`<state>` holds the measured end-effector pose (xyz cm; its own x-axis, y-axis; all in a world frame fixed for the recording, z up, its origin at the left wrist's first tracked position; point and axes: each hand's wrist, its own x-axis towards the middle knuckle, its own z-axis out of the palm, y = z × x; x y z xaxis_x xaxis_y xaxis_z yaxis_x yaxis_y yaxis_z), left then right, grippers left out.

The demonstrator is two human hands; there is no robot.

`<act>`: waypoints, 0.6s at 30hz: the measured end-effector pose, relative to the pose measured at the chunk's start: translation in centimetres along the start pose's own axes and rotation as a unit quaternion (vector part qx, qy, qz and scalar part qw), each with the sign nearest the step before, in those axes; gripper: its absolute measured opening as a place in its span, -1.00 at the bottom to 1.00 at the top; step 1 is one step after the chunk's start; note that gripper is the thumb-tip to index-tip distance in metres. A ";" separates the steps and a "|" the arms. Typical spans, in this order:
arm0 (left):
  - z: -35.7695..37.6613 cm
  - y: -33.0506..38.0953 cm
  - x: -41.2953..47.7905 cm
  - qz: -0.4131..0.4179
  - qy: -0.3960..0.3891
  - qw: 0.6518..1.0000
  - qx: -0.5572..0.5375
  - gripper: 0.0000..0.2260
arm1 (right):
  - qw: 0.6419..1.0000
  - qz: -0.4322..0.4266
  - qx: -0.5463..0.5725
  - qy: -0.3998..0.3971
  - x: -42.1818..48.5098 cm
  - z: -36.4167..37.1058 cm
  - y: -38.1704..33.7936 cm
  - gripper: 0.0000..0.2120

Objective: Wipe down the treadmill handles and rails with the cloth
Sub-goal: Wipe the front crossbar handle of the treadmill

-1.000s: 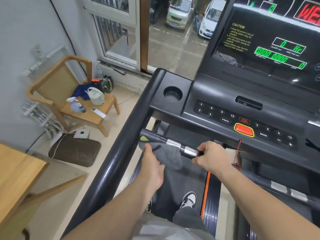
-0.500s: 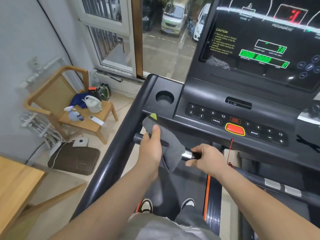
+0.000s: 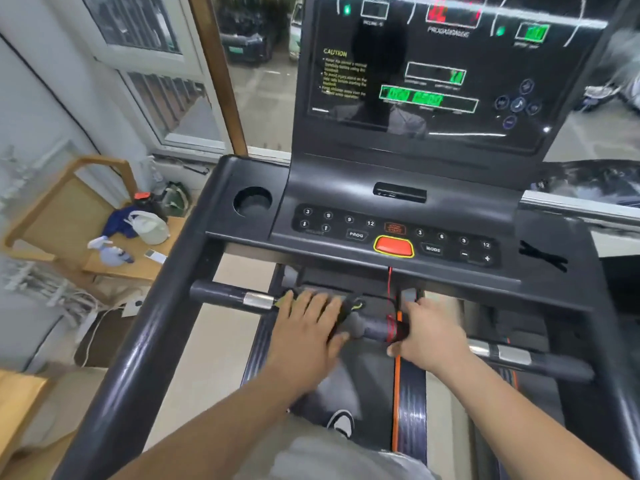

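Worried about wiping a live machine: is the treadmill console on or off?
On: the console display shows glowing green readouts and a red one at the top, too blurred to read.

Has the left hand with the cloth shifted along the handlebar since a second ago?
Yes. The left hand and cloth slid rightward along the handlebar, from left of the silver sensor plate to right of it, nearer the right hand.

The cloth (image 3: 350, 315) lies mostly hidden under the left hand (image 3: 308, 327), and both hands are motion-blurred. The right hand (image 3: 429, 332) has its fingers curling out of sight over the handle (image 3: 372, 329). The caution text on the display (image 3: 433, 81) is too smeared to read.
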<state>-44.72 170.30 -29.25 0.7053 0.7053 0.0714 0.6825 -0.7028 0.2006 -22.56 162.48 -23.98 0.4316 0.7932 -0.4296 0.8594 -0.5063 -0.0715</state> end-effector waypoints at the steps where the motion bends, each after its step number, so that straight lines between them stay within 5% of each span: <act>1: -0.4 -0.2 0.6 0.009 -0.011 1.000 0.014 -0.52 | 1.000 -0.015 -0.005 -0.009 0.2 0.2 0.6 -0.57; 3: -1.5 -0.1 2.7 -0.006 -0.054 0.996 0.067 -0.55 | 0.999 -0.035 -0.013 -0.006 0.6 0.6 1.5 -0.74; 8: -2.2 2.3 9.8 -0.143 -0.259 0.955 0.035 -0.52 | 0.999 -0.030 0.002 -0.036 1.2 -0.1 2.0 -0.67; 9: -2.0 2.8 9.8 -0.143 -0.255 0.956 0.038 -0.54 | 0.998 -0.031 0.007 -0.049 1.2 -0.4 2.0 -0.64; 13: -0.8 4.4 2.2 -0.056 -0.030 0.998 0.005 -0.72 | 0.997 -0.056 -0.009 -0.044 1.2 -0.7 2.4 -0.65; 18: 0.9 4.3 -1.7 -0.001 0.023 1.000 0.015 -0.56 | 0.999 -0.047 -0.002 -0.017 0.9 -0.7 2.1 -0.66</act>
<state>-42.78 166.03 -29.43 0.6951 0.7096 0.1155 0.6896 -0.7035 0.1717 -20.22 162.33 -23.89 0.3397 0.8251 -0.4514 0.8967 -0.4290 -0.1093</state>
